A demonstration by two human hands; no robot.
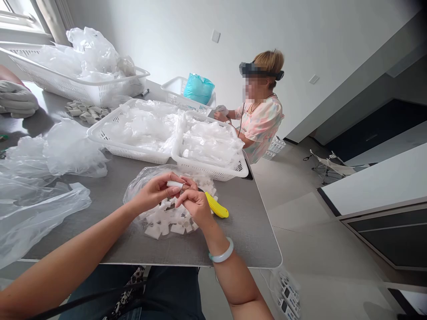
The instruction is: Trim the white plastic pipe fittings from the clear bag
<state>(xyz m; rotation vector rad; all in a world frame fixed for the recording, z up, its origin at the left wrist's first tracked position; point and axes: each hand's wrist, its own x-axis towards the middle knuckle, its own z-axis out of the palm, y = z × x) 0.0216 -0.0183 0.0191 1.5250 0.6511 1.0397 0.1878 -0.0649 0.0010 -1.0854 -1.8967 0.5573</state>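
Note:
My left hand (155,192) is closed around a short white plastic tube (175,184), its fingers wrapped along the piece. Close against it, my right hand (197,205) is closed on a yellow-handled knife (217,206). The handle sticks out to the right behind that hand, and most of the blade is hidden by the fingers. Both hands meet at the right end of the tube. Below them, many small white plastic pieces (167,225) lie loose on a clear plastic bag (135,186) on the grey table (115,209).
White baskets (133,154) of clear bags stand beyond my hands. Crumpled plastic (43,204) covers the left side, near a pile of pale tube pieces (87,112). A gloved hand (16,98) shows at far left. A co-worker (262,120) sits by a basket holding a blue bag (199,89).

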